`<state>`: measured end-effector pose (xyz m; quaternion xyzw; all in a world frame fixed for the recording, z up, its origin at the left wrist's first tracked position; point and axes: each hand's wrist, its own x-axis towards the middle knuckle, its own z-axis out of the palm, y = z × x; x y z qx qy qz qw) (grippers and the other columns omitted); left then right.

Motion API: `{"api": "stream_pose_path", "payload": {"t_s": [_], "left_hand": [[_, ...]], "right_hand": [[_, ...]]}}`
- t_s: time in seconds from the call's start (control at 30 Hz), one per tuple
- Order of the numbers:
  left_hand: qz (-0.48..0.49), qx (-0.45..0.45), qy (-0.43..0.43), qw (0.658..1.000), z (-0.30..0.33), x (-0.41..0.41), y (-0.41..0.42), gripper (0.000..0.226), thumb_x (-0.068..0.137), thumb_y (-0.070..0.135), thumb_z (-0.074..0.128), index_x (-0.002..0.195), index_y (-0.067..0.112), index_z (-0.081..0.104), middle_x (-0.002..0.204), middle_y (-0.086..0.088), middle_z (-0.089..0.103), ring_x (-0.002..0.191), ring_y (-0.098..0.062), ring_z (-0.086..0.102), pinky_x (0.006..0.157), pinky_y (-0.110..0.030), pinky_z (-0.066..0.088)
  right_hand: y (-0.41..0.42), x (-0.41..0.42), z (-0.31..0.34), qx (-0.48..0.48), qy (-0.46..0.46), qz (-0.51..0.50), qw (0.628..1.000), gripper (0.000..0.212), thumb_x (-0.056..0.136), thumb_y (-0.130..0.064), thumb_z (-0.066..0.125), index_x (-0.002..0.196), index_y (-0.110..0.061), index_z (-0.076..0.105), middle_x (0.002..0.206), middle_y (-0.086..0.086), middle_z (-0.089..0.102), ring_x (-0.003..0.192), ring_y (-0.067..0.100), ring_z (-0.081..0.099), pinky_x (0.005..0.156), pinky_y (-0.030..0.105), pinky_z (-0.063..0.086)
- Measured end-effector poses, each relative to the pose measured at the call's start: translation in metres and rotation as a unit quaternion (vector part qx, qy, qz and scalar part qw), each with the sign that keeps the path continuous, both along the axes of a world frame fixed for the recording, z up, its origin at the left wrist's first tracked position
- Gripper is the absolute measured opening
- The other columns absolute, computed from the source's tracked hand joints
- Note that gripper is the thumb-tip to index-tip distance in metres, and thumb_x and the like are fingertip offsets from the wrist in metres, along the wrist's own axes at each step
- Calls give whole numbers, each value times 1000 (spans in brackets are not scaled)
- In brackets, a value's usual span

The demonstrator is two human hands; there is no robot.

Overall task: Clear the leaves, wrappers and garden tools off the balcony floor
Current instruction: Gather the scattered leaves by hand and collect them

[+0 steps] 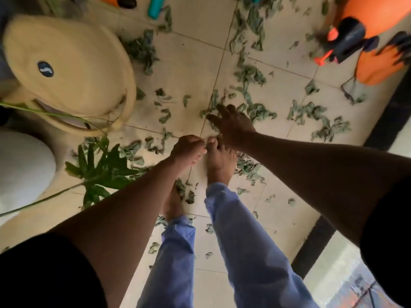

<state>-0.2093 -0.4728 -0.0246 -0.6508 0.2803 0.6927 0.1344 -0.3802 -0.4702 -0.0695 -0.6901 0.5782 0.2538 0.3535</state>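
**Evidently: light, limp litter, best gathered in bunches**

Wilted grey-green leaves [255,107] scattered over the cream tiled floor [189,63] look soft and weightless. Right hand [233,125], fingers spread, reaches onto them; left hand [189,150] is curled, contents unclear.

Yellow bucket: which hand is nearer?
Left. The left hand, fingers curled, is just right of and below the yellow bucket. The right hand reaches into the leaves farther right.
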Motion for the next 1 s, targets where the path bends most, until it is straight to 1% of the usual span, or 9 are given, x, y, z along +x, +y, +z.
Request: {"api": "stream_pose_path", "payload": {"t_s": [0.07,0.17,0.23,0.37,0.57,0.7,0.83,0.9,1.0], "left_hand": [[7,0,-3,1000,-15,-1,1,24,71,32,58,91,18,63,89,-16,62,79,-23,54,70,-31,40],[23,3,-10,1000,-40,3,6,8,95,21,56,96,17,64,89,-13,66,82,-24,56,67,-28,40],[25,0,-12,1000,-54,7,10,14,101,21,53,102,17,66,88,-7,70,83,-24,60,70,-28,44],[28,2,-15,999,-65,16,13,22,103,26,53,117,19,68,102,-6,76,89,-23,67,79,-31,51],[26,4,-23,999,-63,15,5,17,100,30,54,108,26,69,97,0,77,89,-21,70,79,-31,54],[57,17,-17,998,-60,9,-10,23,103,30,53,120,22,66,99,-1,75,94,-19,70,81,-32,54],[159,57,-20,985,-45,2,-21,30,107,30,46,125,13,63,114,-11,73,110,-30,68,97,-41,55],[203,67,-11,977,-36,-2,-25,34,109,33,42,124,11,61,116,-13,71,108,-31,68,96,-41,55],[225,73,-4,971,-26,-7,-29,39,110,36,39,128,8,60,116,-13,70,101,-29,69,86,-38,57]], "right_hand": [[-3,-5,-20,-20,-3,79,997,85,90,-12,68,160,-33,24,170,13,5,154,39,12,114,54,36],[-4,-12,-43,-67,-8,131,989,89,90,-11,67,161,-35,19,171,14,-3,156,40,5,119,57,28],[-4,-15,-48,-99,-14,139,985,79,88,-11,63,157,-34,30,169,18,7,152,44,14,115,58,33],[1,-15,-46,-126,-26,153,980,50,87,-15,60,136,-25,56,153,21,38,139,45,38,91,52,51],[-8,-10,-42,-94,-33,108,989,32,95,-10,56,126,-20,60,139,14,40,123,32,44,75,41,57],[-20,-3,-40,-73,-63,27,995,33,93,0,55,121,-13,66,126,13,49,116,32,52,78,39,54],[-24,-4,-29,-56,-81,-174,980,36,86,12,51,108,-7,72,113,13,58,104,32,61,80,34,53],[-21,-2,-19,-53,-79,-244,965,31,84,11,56,99,-9,73,108,9,61,98,29,63,74,28,48],[-6,4,-3,-48,-92,-317,943,24,82,9,63,88,-11,75,93,0,59,87,22,63,65,19,36]]}}
